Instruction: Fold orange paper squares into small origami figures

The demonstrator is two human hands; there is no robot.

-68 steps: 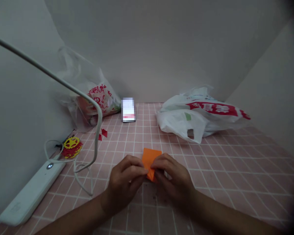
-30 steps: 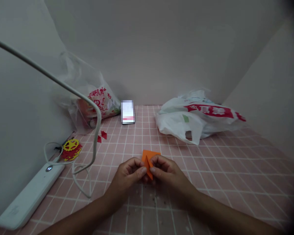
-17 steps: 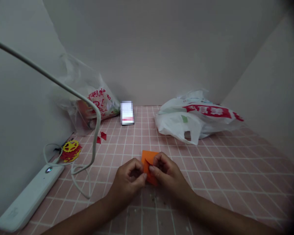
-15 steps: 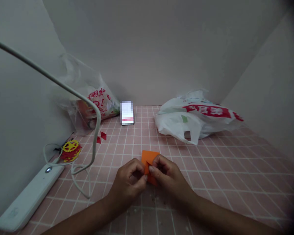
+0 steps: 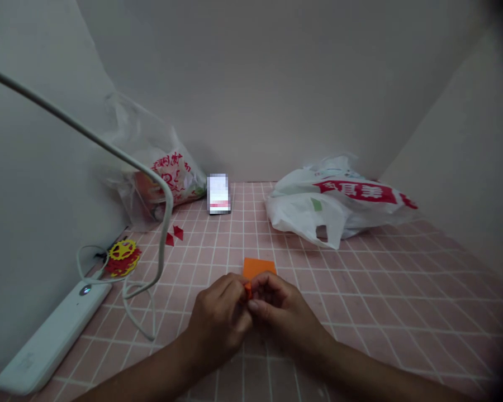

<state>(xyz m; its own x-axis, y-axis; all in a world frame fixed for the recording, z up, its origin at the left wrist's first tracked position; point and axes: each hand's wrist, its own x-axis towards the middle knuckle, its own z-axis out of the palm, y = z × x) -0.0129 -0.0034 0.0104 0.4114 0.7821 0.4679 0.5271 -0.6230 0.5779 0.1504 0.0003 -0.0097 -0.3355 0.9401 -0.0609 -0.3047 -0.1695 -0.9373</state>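
Near the front middle of the table, my left hand and my right hand meet with fingers bent. Between their fingertips they pinch a small folded piece of orange paper. Just behind the hands a flat orange paper sheet shows, its near part covered by my fingers. Whether the folded piece is joined to that sheet I cannot tell.
Left stand a white power strip, a looping cable, yellow and red cutouts and red scraps. Behind are a clear plastic bag, a lit phone and a white plastic bag.
My hands have drawn closer together. The orange paper between them now shows as a small, narrow folded piece, where a larger creased part was visible before.
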